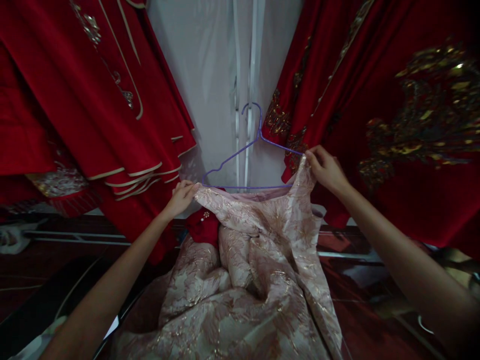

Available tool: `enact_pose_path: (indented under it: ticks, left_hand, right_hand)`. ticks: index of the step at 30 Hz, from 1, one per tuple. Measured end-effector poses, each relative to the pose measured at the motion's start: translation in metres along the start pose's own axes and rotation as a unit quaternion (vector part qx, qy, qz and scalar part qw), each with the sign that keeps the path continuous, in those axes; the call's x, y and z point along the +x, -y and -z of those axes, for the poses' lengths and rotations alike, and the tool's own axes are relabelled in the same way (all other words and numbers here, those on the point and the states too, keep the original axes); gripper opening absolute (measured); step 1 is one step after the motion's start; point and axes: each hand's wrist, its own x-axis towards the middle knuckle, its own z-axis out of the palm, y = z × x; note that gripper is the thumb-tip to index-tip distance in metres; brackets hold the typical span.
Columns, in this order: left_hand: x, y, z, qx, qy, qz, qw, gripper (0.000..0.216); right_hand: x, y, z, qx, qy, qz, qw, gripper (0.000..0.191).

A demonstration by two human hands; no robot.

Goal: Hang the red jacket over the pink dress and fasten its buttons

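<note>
A pale pink brocade dress with gold thread spreads before me, its neckline towards the top. My left hand pinches its left shoulder strap. At the other shoulder, my right hand is closed on the strap, beside the end of a purple wire hanger. The hanger's right arm runs into that strap. Its left corner shows just above my left fingers, and I cannot tell whether the left strap is over it. The hook points up and hangs on nothing visible. Some red cloth with a small pearl ornament shows below my left hand.
Red garments with cream piping hang at the left. More red garments with gold sequins hang at the right. Between them is a pale grey surface with vertical strips. A metal rail runs low at the left.
</note>
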Motion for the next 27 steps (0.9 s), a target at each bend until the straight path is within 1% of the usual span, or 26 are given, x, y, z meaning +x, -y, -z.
enact_pose_path:
  ticks: [2, 4, 6, 8, 10, 12, 14, 16, 17, 18, 19, 20, 21, 22, 23, 25, 27]
  left_hand:
    - [0.008, -0.005, 0.002, -0.015, -0.012, -0.020, 1.000, 0.045]
    - [0.019, -0.015, 0.005, -0.030, -0.027, -0.043, 0.998, 0.046]
    - [0.031, -0.033, 0.006, -0.047, -0.042, -0.069, 0.996, 0.045]
    - [0.043, -0.056, 0.007, -0.072, -0.051, -0.093, 0.992, 0.045]
    - [0.050, -0.078, 0.007, -0.103, -0.040, -0.108, 0.988, 0.044]
    - [0.053, -0.089, 0.008, -0.142, -0.007, -0.114, 0.983, 0.044]
    - [0.047, -0.083, 0.007, -0.195, 0.017, -0.094, 0.976, 0.040]
    - [0.031, -0.063, 0.002, -0.260, 0.027, -0.040, 0.964, 0.036]
    - [0.019, -0.051, -0.001, -0.293, 0.030, -0.002, 0.956, 0.037]
    - [0.006, -0.039, -0.005, -0.310, 0.061, 0.030, 0.948, 0.038]
    - [-0.009, -0.029, -0.011, -0.303, 0.091, 0.049, 0.947, 0.037]
    - [-0.024, -0.021, -0.016, -0.277, 0.117, 0.040, 0.953, 0.036]
    - [-0.038, -0.016, -0.023, -0.241, 0.133, 0.010, 0.961, 0.036]
    - [-0.050, -0.014, -0.029, -0.199, 0.142, -0.021, 0.970, 0.039]
    - [-0.058, -0.015, -0.035, -0.161, 0.145, -0.037, 0.975, 0.037]
    - [-0.063, -0.021, -0.045, -0.123, 0.142, -0.034, 0.982, 0.028]
    - [-0.049, -0.027, -0.047, -0.155, 0.120, 0.009, 0.981, 0.027]
  right_hand:
    - [0.001, -0.003, 0.000, 0.001, 0.005, 0.003, 1.000, 0.031]
    - [0.003, -0.007, -0.001, 0.004, 0.011, 0.005, 1.000, 0.030]
    - [0.003, -0.011, -0.003, 0.007, 0.015, 0.005, 1.000, 0.029]
    - [0.003, -0.013, -0.004, 0.013, 0.024, 0.000, 1.000, 0.029]
    - [0.003, -0.015, -0.004, 0.020, 0.033, -0.011, 0.999, 0.029]
    - [0.003, -0.015, -0.003, 0.027, 0.037, -0.022, 0.999, 0.030]
    - [0.003, -0.016, -0.001, 0.034, 0.041, -0.028, 0.998, 0.030]
    - [0.004, -0.017, -0.001, 0.043, 0.047, -0.031, 0.997, 0.030]
    - [0.004, -0.017, -0.001, 0.045, 0.048, -0.031, 0.997, 0.030]
    - [0.005, -0.018, -0.002, 0.046, 0.047, -0.033, 0.997, 0.030]
    - [0.005, -0.019, -0.003, 0.047, 0.046, -0.035, 0.997, 0.030]
    - [0.006, -0.020, -0.005, 0.050, 0.044, -0.039, 0.997, 0.029]
    - [0.006, -0.020, -0.006, 0.054, 0.045, -0.044, 0.997, 0.029]
    - [0.007, -0.021, -0.007, 0.059, 0.045, -0.050, 0.996, 0.029]
    - [0.007, -0.022, -0.008, 0.066, 0.047, -0.056, 0.995, 0.028]
    - [0.008, -0.023, -0.008, 0.080, 0.051, -0.066, 0.993, 0.028]
    - [0.008, -0.023, -0.007, 0.086, 0.054, -0.068, 0.992, 0.029]
